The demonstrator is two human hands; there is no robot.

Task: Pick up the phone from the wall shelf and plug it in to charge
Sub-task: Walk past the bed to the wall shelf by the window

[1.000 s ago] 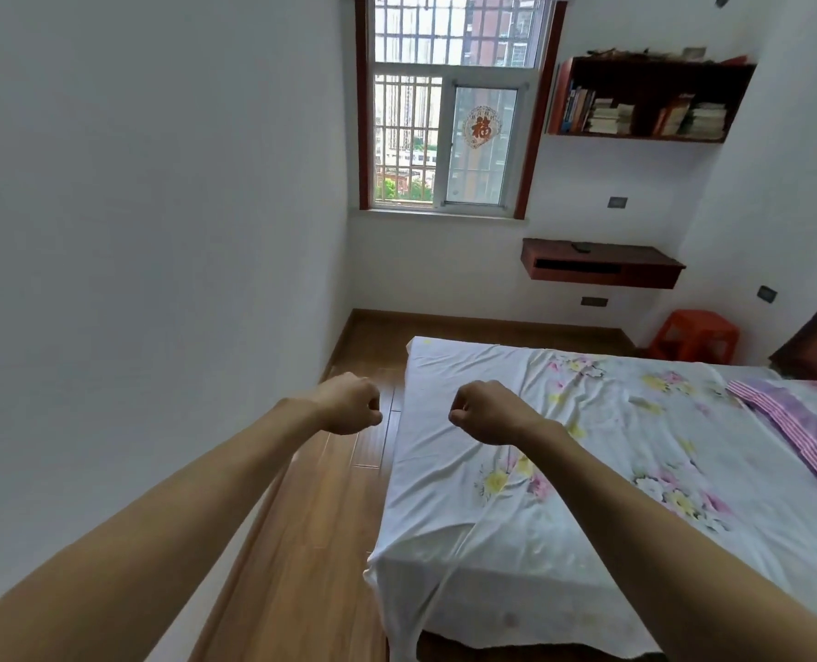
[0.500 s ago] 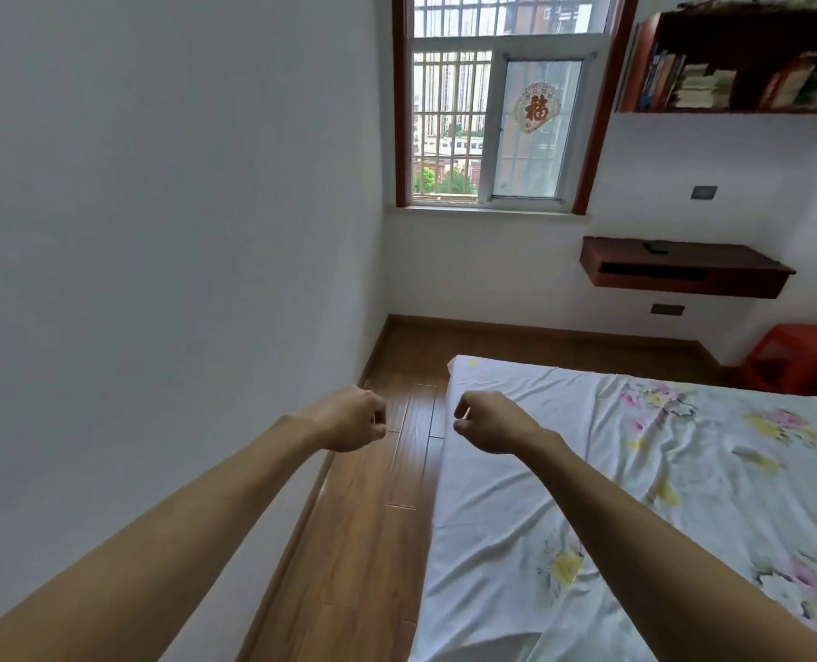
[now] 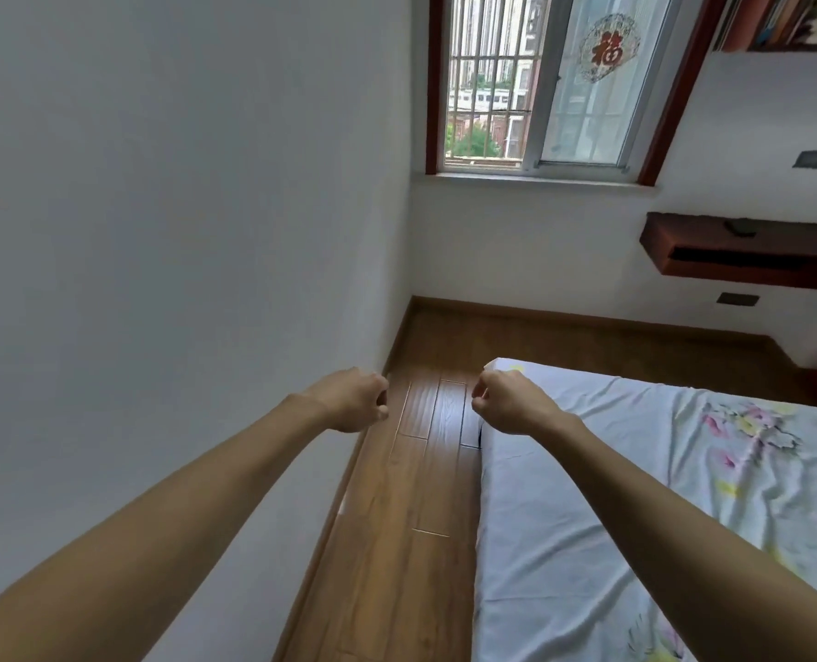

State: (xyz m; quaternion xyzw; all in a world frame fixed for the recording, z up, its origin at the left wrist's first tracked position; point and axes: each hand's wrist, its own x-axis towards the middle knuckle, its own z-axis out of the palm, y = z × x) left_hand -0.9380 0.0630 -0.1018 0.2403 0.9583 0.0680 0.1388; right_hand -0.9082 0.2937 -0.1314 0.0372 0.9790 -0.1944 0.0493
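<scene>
A dark wooden wall shelf [image 3: 712, 267] hangs on the far wall at the right, below the window. A small dark object that looks like the phone [image 3: 740, 227] lies on top of it. Below the shelf is a dark wall socket [image 3: 737, 299]; another socket plate [image 3: 812, 159] sits above it. My left hand [image 3: 355, 398] and my right hand [image 3: 507, 403] are held out in front of me as loose fists with nothing in them, far from the shelf.
A bed with a white flowered sheet [image 3: 659, 494] fills the right side. A narrow strip of wooden floor [image 3: 411, 494] runs between the bed and the white left wall [image 3: 158, 231] toward the window [image 3: 550, 83]. A bookshelf corner [image 3: 788, 21] shows top right.
The view has moved forward along the bed toward the window and turned left; the shelf and window look closer. Both hands stay out in front as fists.
</scene>
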